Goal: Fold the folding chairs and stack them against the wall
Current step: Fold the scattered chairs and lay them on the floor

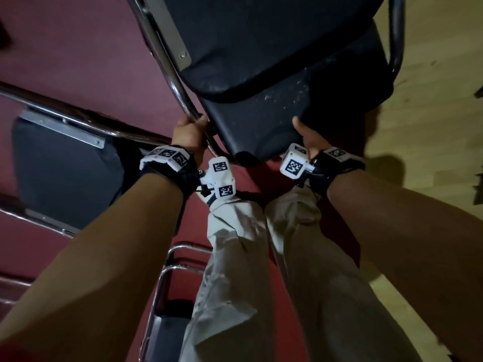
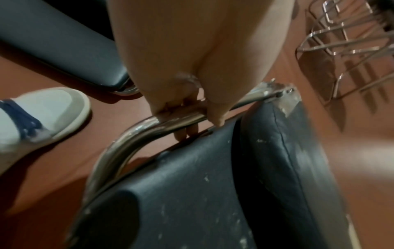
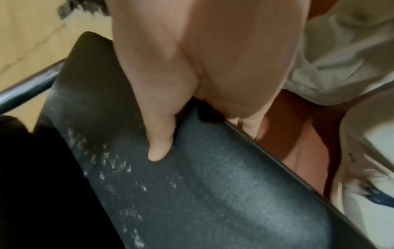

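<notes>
The chair (image 1: 274, 74) stands just ahead of the person on the floor (image 1: 65, 61), its length running away from them, left hand (image 1: 189, 131) wrapped round the frame tube (image 2: 149, 124), right hand (image 1: 308, 138) pinching the backrest (image 3: 213, 168) edge.

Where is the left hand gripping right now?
In the head view, the left hand grips the chrome frame tube, left of the black seat pad the right hand holds.

Black padded folding chair (image 1: 261, 74), chrome tube frame (image 1: 167, 61), scuffed seat tilted; similar chair (image 1: 68, 173) just left.
</notes>
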Demonstrator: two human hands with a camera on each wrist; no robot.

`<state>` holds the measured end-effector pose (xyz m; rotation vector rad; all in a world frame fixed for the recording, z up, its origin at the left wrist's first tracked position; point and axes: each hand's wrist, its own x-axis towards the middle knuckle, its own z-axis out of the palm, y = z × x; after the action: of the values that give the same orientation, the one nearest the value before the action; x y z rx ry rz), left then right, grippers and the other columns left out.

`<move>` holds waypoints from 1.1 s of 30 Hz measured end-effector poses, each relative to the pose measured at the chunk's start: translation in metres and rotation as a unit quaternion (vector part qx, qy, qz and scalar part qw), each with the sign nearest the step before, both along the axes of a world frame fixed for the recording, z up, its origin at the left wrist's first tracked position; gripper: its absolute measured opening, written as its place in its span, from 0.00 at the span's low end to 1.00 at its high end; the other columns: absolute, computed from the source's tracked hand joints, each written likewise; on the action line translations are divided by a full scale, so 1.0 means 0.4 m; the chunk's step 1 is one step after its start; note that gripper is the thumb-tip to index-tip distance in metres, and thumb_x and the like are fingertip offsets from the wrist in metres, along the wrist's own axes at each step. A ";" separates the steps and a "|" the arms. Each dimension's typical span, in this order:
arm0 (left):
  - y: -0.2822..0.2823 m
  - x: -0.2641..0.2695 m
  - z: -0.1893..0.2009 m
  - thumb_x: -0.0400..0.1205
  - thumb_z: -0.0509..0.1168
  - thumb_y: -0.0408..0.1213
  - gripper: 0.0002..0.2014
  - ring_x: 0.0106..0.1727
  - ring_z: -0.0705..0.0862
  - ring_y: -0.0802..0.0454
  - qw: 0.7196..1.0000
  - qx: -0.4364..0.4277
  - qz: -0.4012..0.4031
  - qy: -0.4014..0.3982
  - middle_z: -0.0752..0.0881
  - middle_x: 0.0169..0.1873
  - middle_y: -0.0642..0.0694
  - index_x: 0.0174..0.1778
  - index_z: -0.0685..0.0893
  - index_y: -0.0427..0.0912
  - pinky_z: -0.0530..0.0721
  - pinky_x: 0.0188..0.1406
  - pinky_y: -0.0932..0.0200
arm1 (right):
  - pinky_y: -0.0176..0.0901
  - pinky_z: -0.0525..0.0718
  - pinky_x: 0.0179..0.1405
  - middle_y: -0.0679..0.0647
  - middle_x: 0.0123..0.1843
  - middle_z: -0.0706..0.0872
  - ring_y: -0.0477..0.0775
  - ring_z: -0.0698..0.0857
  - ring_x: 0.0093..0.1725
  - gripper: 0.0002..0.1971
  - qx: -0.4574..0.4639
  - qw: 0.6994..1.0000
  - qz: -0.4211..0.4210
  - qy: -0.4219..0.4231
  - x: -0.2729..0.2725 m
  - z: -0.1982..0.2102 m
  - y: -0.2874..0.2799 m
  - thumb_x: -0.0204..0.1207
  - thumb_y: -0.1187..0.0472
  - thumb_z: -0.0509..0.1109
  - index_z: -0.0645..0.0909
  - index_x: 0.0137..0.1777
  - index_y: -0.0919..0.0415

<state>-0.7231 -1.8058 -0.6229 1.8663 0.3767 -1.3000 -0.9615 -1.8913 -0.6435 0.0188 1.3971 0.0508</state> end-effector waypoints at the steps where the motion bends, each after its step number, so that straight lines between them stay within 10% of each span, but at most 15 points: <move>1: 0.013 0.000 -0.028 0.88 0.59 0.26 0.05 0.48 0.88 0.37 1.000 0.004 0.000 -0.003 0.84 0.49 0.33 0.48 0.76 0.39 0.87 0.53 0.40 | 0.69 0.78 0.70 0.63 0.68 0.86 0.68 0.86 0.65 0.58 0.002 1.000 0.003 0.010 -0.004 -0.028 0.008 0.39 0.42 0.93 0.78 0.74 0.61; 4: 0.049 0.005 -0.128 0.88 0.59 0.26 0.07 0.46 0.87 0.39 1.000 0.011 -0.005 -0.007 0.84 0.44 0.37 0.47 0.76 0.40 0.87 0.54 0.41 | 0.63 0.85 0.63 0.64 0.63 0.88 0.65 0.89 0.60 0.47 -0.015 0.999 0.022 0.029 0.032 -0.053 0.036 0.57 0.42 0.85 0.77 0.74 0.66; 7: 0.079 0.009 -0.209 0.88 0.60 0.26 0.06 0.51 0.87 0.37 1.000 0.016 -0.008 -0.017 0.84 0.47 0.36 0.48 0.76 0.41 0.87 0.60 0.37 | 0.49 0.90 0.31 0.61 0.47 0.93 0.58 0.93 0.40 0.25 -0.034 0.998 0.003 0.057 0.049 -0.125 0.066 0.81 0.46 0.70 0.81 0.65 0.68; 12: 0.105 0.014 -0.298 0.88 0.59 0.27 0.07 0.50 0.86 0.39 0.998 0.027 -0.047 -0.042 0.83 0.46 0.38 0.48 0.74 0.43 0.86 0.62 0.36 | 0.44 0.87 0.27 0.61 0.57 0.89 0.56 0.92 0.34 0.29 -0.067 0.989 0.051 0.123 0.067 -0.232 0.101 0.78 0.45 0.73 0.80 0.69 0.67; 17: 0.099 -0.015 -0.352 0.85 0.61 0.28 0.09 0.50 0.83 0.41 0.993 0.042 -0.096 -0.053 0.81 0.43 0.41 0.45 0.73 0.47 0.85 0.61 0.35 | 0.53 0.90 0.47 0.60 0.63 0.86 0.62 0.89 0.57 0.33 -0.050 0.975 0.077 0.202 0.066 -0.307 0.077 0.76 0.40 0.74 0.78 0.74 0.63; 22: 0.070 -0.063 -0.383 0.85 0.60 0.24 0.13 0.39 0.81 0.49 0.993 0.031 -0.098 -0.054 0.80 0.34 0.49 0.41 0.72 0.47 0.85 0.51 0.47 | 0.38 0.82 0.21 0.52 0.43 0.84 0.50 0.83 0.35 0.23 -0.059 0.956 0.132 0.255 0.026 -0.334 0.041 0.80 0.39 0.68 0.80 0.56 0.61; 28: 0.067 -0.084 -0.416 0.78 0.65 0.26 0.11 0.36 0.81 0.49 0.994 0.026 -0.103 -0.034 0.83 0.25 0.58 0.37 0.75 0.47 0.85 0.51 0.43 | 0.53 0.85 0.63 0.56 0.70 0.80 0.59 0.84 0.63 0.35 -0.055 0.950 0.185 0.246 0.007 -0.371 0.006 0.82 0.36 0.63 0.70 0.80 0.61; 33: 0.077 -0.063 -0.440 0.75 0.66 0.33 0.07 0.43 0.83 0.46 0.993 0.026 -0.109 -0.043 0.83 0.33 0.51 0.39 0.75 0.49 0.87 0.59 0.35 | 0.24 0.79 0.26 0.54 0.70 0.78 0.38 0.76 0.39 0.27 -0.094 0.938 0.255 0.214 -0.006 -0.392 0.037 0.88 0.47 0.58 0.67 0.82 0.63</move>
<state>-0.7482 -1.7749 -0.7989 2.0453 0.1664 -1.3572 -0.9640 -1.8763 -0.8002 -0.5220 1.8075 0.3636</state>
